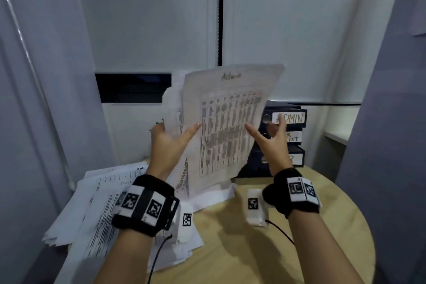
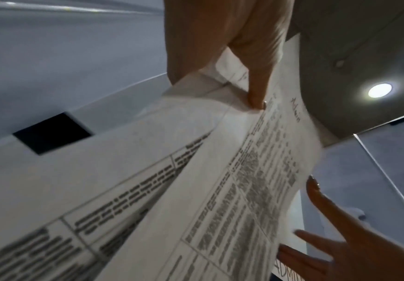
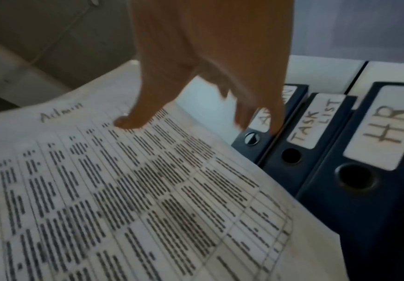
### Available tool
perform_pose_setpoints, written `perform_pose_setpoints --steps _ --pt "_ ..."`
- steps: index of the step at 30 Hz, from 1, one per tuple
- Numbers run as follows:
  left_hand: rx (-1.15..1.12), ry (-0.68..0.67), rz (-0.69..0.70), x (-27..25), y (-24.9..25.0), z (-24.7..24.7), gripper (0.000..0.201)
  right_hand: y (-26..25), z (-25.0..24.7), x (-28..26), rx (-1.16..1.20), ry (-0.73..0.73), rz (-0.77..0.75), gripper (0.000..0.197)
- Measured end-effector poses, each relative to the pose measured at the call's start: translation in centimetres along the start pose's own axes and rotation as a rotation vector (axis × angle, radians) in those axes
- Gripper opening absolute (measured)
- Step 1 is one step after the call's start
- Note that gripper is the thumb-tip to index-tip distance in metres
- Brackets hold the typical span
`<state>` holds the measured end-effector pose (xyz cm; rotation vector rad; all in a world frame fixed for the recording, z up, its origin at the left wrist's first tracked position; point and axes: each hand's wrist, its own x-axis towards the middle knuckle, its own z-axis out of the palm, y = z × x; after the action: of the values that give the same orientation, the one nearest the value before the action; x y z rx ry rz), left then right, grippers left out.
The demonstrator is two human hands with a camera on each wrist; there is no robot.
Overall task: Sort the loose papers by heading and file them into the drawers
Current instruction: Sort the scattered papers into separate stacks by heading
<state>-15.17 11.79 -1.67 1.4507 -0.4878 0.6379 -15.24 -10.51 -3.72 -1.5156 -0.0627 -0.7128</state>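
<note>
My left hand (image 1: 173,138) holds a bundle of printed papers upright above the table, thumb (image 2: 256,95) on the front and fingers behind. The front sheet (image 1: 228,127) (image 3: 136,190) is a printed table with "Admin" handwritten at the top. My right hand (image 1: 272,138) is at the sheet's right edge with fingers spread. Its thumb (image 3: 129,121) touches the printed face and its other fingers reach past the edge. Behind it lie three dark blue binders in a stack, labelled ADMIN (image 1: 290,118), TASK LIST (image 3: 314,121) and HR (image 3: 384,123).
A loose pile of printed sheets (image 1: 96,203) spreads over the left of the round wooden table (image 1: 299,249). More sheets (image 1: 212,196) lie under the held bundle. White cabinet fronts with a dark slot (image 1: 133,87) stand behind; grey panels close in on both sides.
</note>
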Motion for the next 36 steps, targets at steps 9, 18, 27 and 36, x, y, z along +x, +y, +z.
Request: perform_pose_setpoints --steps 9,18,27,36 --pt "-0.099 -0.068 -0.038 -0.2 0.9 2.9 0.026 -2.3 -3.4 1.1 -0.056 -0.041 -0.09 0.108" --pt "-0.091 -0.362 -0.102 -0.7 0.5 4.4 0.049 -3.3 -5.5 -0.4 0.001 -0.216 -0.049 0.048" --pt "-0.162 -0.267 -0.187 -1.9 -1.7 5.9 0.037 -1.0 -4.7 -0.3 0.04 -0.22 0.003 0.053" --pt "0.053 -0.435 -0.373 -1.5 -5.2 6.7 0.048 1.2 -5.5 0.4 -0.058 -0.316 0.196 0.048"
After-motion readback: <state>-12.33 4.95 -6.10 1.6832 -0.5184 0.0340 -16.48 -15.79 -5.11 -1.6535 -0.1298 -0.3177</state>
